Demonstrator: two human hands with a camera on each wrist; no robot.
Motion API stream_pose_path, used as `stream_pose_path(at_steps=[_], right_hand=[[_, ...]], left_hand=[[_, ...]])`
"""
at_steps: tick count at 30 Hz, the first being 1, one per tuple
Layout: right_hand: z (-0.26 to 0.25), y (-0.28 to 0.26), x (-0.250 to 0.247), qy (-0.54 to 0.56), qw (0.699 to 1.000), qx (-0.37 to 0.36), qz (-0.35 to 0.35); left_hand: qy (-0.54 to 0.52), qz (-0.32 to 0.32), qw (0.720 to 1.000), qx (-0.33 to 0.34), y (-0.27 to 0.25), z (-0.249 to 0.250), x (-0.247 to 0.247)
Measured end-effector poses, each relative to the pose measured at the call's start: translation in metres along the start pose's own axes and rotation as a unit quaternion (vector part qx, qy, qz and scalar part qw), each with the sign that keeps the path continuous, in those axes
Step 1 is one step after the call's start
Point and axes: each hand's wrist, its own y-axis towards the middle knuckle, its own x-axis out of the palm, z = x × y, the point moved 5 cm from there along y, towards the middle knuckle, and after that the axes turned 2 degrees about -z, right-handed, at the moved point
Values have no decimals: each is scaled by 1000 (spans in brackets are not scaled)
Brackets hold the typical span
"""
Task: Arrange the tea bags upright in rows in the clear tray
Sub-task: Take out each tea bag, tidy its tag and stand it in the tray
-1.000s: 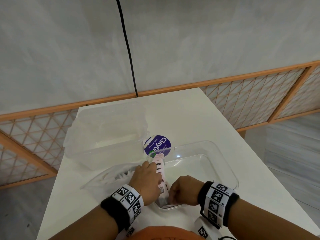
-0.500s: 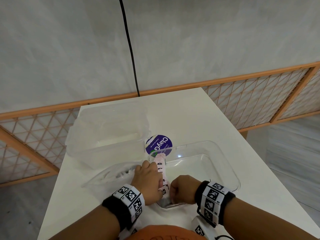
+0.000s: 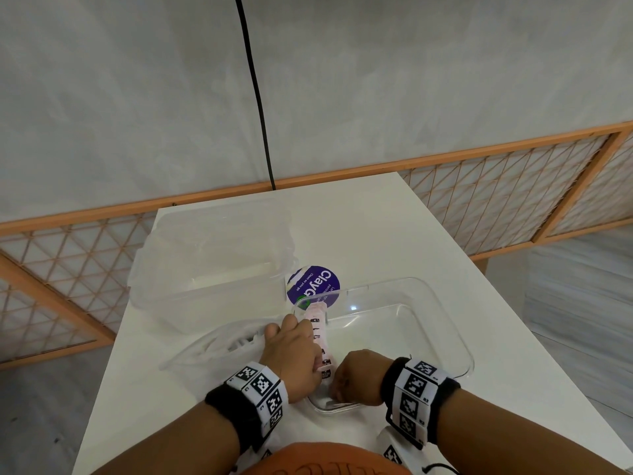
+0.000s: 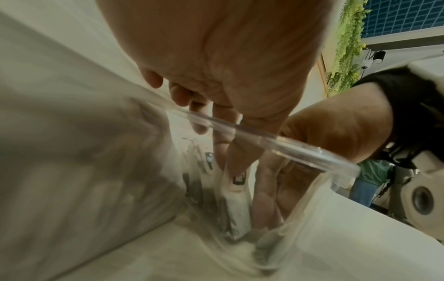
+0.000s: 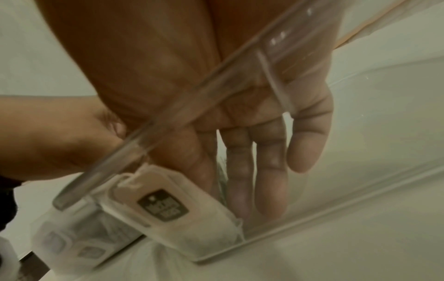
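The clear tray point(image 3: 445, 323) sits on the white table point(image 3: 376, 234). A row of upright tea bags point(image 3: 320, 337) stands along its left wall. My left hand point(image 3: 291, 354) reaches over that wall; thumb and index finger pinch the top of a tea bag point(image 4: 236, 180) near the front of the row. My right hand point(image 3: 356, 375) is in the tray's near left corner, its fingers point(image 5: 269, 167) straight and pointing down to the tray floor. They lie flat beside the nearest tea bag point(image 5: 173, 214), which has a dark tag. The lower parts of the bags are blurred.
A clear lidded box point(image 3: 212, 265) stands at the back left. A purple round label point(image 3: 313, 286) lies behind the tray. A crumpled clear bag point(image 3: 219, 344) lies left of my left hand. A black cable point(image 3: 257, 97) hangs down the wall. Table edges run close on both sides.
Both hands stay at the near end of the row; only slight shifts show.
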Motion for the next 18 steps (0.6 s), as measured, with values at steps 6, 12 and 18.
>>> stream_pose_path(at_steps=[6,12,18], right_hand=[[-3,-4,-5,16,1000,-24,-9],[5,-24,-20,36,998,-46,-33],[6,-34,-24,91,992,-50,-76]], left_hand=[[9,11,1000,2,-1,-1,-2],[12,9,1000,10,-1,0,-3],[13,6,1000,6,-2,-1,-7]])
